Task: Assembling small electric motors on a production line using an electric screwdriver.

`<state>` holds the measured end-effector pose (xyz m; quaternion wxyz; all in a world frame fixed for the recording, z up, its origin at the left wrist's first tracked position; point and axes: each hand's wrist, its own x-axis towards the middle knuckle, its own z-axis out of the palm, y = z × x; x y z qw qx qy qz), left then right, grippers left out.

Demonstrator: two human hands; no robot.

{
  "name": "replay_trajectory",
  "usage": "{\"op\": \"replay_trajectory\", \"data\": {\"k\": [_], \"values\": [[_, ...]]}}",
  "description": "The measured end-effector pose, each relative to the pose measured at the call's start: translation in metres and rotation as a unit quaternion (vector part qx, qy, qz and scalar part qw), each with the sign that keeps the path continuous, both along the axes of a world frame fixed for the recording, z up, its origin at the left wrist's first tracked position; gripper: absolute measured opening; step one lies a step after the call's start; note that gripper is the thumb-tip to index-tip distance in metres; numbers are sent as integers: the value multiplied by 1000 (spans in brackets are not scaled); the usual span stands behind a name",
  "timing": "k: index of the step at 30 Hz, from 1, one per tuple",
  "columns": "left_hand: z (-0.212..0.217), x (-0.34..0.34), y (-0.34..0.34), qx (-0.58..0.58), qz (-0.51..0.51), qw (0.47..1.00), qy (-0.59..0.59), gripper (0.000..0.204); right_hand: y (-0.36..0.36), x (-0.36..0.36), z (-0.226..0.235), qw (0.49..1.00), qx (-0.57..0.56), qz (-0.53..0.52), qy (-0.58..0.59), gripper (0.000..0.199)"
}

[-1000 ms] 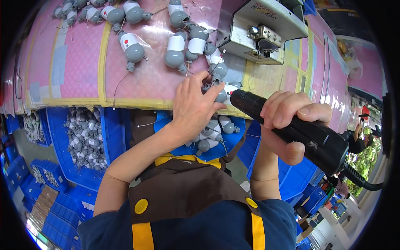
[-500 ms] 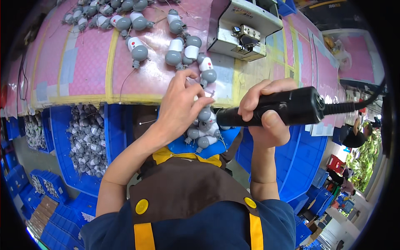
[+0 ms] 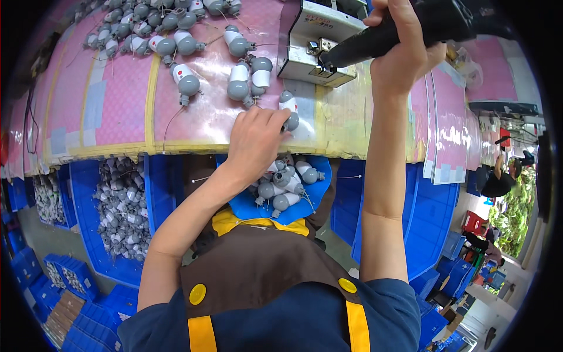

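Note:
My left hand [image 3: 255,138] lies on the pink-covered table [image 3: 123,111], fingers closed around a small grey-and-white bulb-shaped part [image 3: 289,114] near the front edge. My right hand [image 3: 404,50] is raised at the upper right and grips a black power screwdriver [image 3: 422,26], whose tip points at a white metal fixture box [image 3: 319,44]. Several more grey-and-white parts [image 3: 240,82] with thin wires lie scattered on the table behind my left hand. A blue tray [image 3: 246,205] on my lap holds several of the same parts.
A blue bin [image 3: 123,199] full of parts stands under the table at the left, with more blue bins [image 3: 428,217] at the right and stacked crates [image 3: 64,281] lower left. Another person [image 3: 498,176] sits far right.
My right hand has lifted the screwdriver up and away toward the fixture box. My left hand stayed at the table edge on the part.

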<state>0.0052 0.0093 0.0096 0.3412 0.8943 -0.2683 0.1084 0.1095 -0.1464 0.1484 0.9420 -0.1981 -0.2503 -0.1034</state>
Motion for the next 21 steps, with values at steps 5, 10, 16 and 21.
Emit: {"op": "replay_trajectory", "data": {"k": [5, 10, 16, 21], "values": [[-4, -8, 8, -49, 8, 999, -15, 34, -7, -28, -3, 965, -206, -157, -40, 20], [-7, -13, 9, -49, -3, 999, 1, 31, -7, -78, -9, 873, -406, -271, -8, 28], [-9, -12, 8, -55, -1, 998, 6, 32, -2, -87, -23, 860, -444, -247, -42, 35], [-10, -12, 7, -67, 1, 998, 8, 31, 9, -82, -39, 861, -444, -249, -7, 34]]}}
